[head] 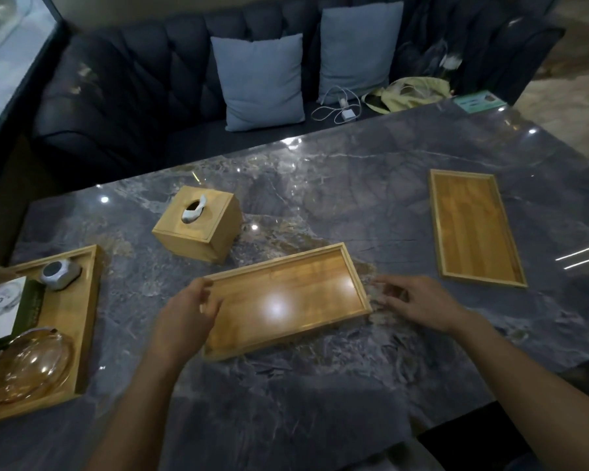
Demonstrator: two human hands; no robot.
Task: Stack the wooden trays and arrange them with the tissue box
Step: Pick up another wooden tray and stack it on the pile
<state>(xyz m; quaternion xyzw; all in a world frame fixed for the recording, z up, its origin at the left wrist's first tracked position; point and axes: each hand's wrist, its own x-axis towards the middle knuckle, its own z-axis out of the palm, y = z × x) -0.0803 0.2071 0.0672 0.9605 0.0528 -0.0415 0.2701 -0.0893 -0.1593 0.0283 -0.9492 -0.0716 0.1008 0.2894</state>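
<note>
The left hand [187, 309] curls over the left end of a shallow rectangular wooden tray [286, 300] lying on the dark marble table [371, 198]; whether it grips is unclear. The right hand [419, 300], fingers spread, rests just beside its right end. A square wooden tissue box [198, 224] stands behind, a second wooden tray [475, 229] well right.

We sat at a glossy grey marble table [371, 185] catching ceiling-light glints; behind it stood a dark tufted sofa [143, 73] with two blue-grey cushions [259, 79].
</note>
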